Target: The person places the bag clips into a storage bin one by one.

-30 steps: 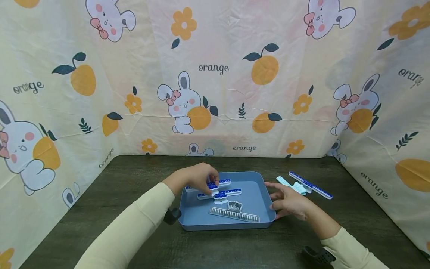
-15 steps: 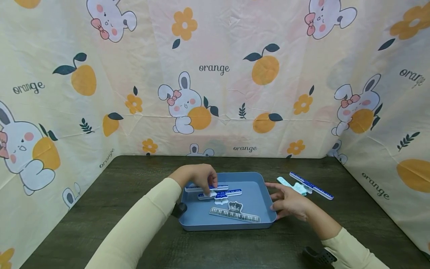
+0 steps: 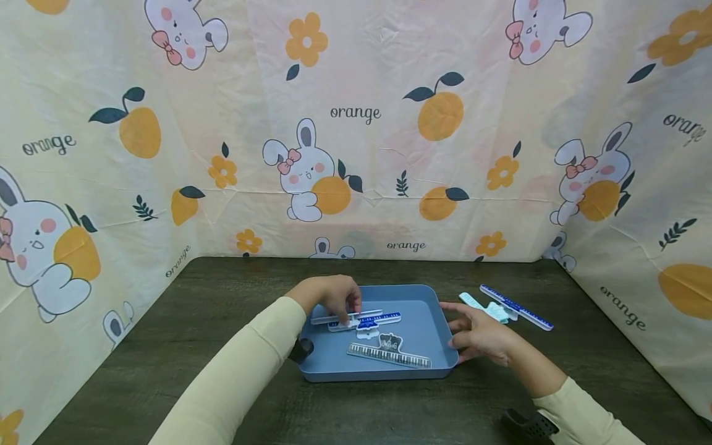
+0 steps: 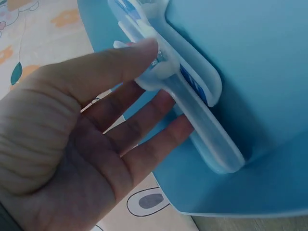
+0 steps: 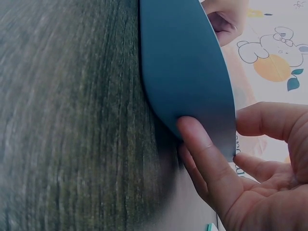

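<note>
My left hand (image 3: 338,298) pinches a white-and-blue long clip (image 4: 204,122) at its middle grip, inside the blue tray (image 3: 411,303). That clip is tilted edge-on in the head view and overlaps another blue long clip (image 3: 384,318) right in front of it. Nearer the tray's front lies a clear long clip (image 3: 389,355) with a piano-key pattern and a dark crown-shaped grip. My right hand (image 3: 484,334) rests its fingertips against the tray's right side; in the right wrist view its fingers (image 5: 199,139) are fairly straight against the outer wall and rim.
Right of the tray, a blue long clip (image 3: 517,308) and a mint-green long clip (image 3: 473,301) lie together on the dark wooden table (image 3: 222,296). A printed curtain (image 3: 378,154) stands behind the table and along its sides.
My left hand has lowered slightly toward the front with its long clip, which has turned from showing its blue face to edge-on. My right hand stays at the tray's side.
</note>
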Tool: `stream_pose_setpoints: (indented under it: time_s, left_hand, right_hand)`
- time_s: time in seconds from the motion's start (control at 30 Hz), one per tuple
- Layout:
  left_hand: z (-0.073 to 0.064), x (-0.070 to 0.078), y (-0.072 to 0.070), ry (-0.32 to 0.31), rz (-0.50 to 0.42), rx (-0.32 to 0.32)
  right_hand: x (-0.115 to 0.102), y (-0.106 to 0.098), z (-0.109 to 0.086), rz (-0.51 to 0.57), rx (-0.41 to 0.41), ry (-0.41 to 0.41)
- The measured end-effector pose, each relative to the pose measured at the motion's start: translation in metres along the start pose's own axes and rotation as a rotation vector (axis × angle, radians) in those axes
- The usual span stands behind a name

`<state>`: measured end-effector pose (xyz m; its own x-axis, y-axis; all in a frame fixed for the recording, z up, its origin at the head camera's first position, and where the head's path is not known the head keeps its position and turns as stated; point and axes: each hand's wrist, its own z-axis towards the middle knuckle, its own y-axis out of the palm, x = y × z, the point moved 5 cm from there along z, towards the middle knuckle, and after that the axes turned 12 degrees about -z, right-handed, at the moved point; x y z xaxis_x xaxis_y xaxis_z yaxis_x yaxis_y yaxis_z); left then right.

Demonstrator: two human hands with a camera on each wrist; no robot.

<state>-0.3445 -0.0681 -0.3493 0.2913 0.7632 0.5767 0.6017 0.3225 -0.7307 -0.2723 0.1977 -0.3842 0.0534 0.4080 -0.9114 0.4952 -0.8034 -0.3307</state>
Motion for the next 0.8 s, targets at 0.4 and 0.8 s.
stream_pose_setpoints:
  time_s: [0.4,0.8]
  left_hand:
    - [-0.003,0.002,-0.001,0.037,0.033,0.053]
    - [-0.014,0.004,-0.009,0.091,-0.005,0.073]
  right_hand:
    - [-0.001,0.0,-0.001,-0.007,0.007,-0.003]
    - [0.0,0.002,0.0,0.002,0.008,-0.009]
